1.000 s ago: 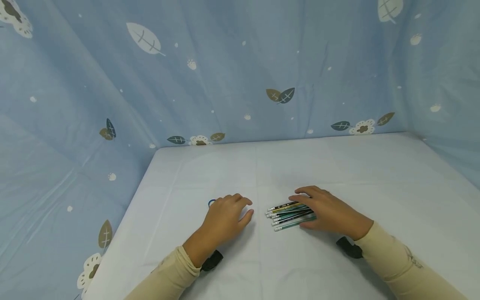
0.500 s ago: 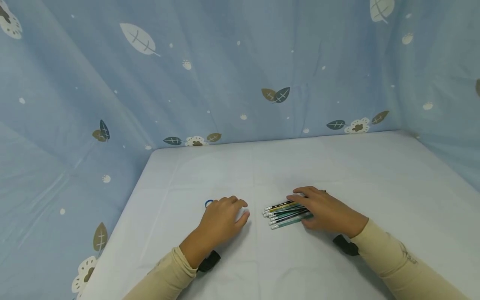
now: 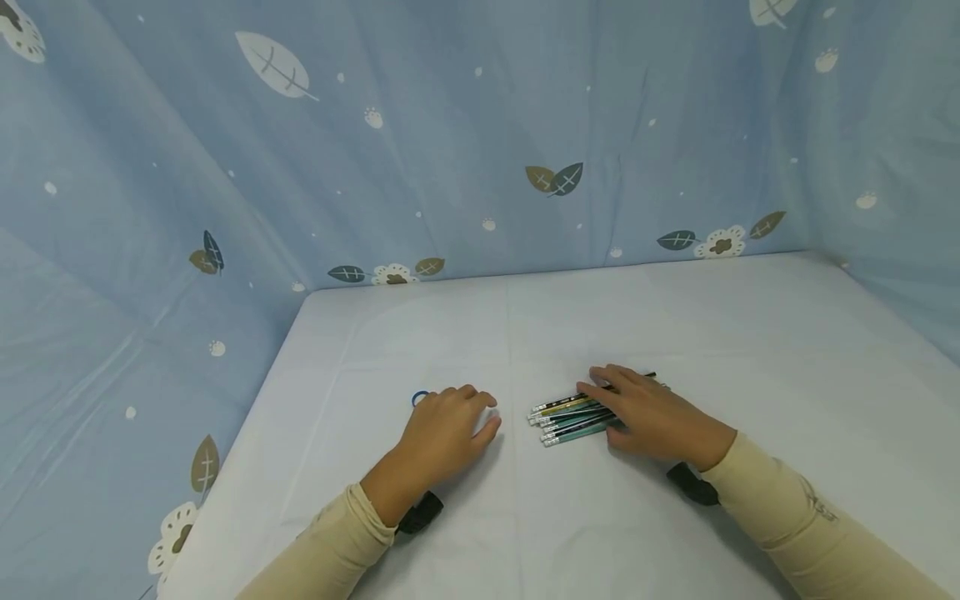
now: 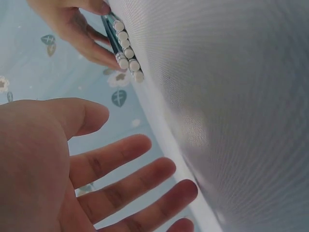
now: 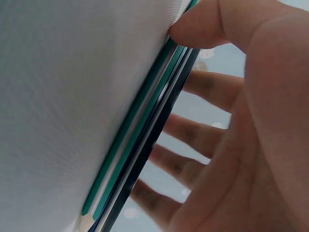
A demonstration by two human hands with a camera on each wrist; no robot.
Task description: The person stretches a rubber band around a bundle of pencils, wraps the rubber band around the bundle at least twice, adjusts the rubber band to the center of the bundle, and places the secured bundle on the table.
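A bundle of pencils [image 3: 564,418], green, black and yellow with white eraser ends, lies on the white table in the head view. My right hand [image 3: 654,417] holds the bundle from above. In the right wrist view its thumb presses one side of the pencils [image 5: 140,130], with the fingers along the other side. The eraser ends [image 4: 126,46] point toward my left hand in the left wrist view. My left hand [image 3: 450,429] hovers left of the bundle, fingers relaxed and apart, holding nothing. Just behind it shows a blue ring-shaped thing [image 3: 420,397], mostly hidden by that hand.
A white cloth covers the table [image 3: 510,517]. Blue leaf-patterned fabric [image 3: 450,150] hangs at the back and along both sides. Under each wrist is a dark strapped-on device, at the left [image 3: 422,512] and the right [image 3: 692,483].
The right thumb has moved inward, and the nearest green pencil now lies closer against the others. The left hand stays in about the same place. The head view has shifted slightly.
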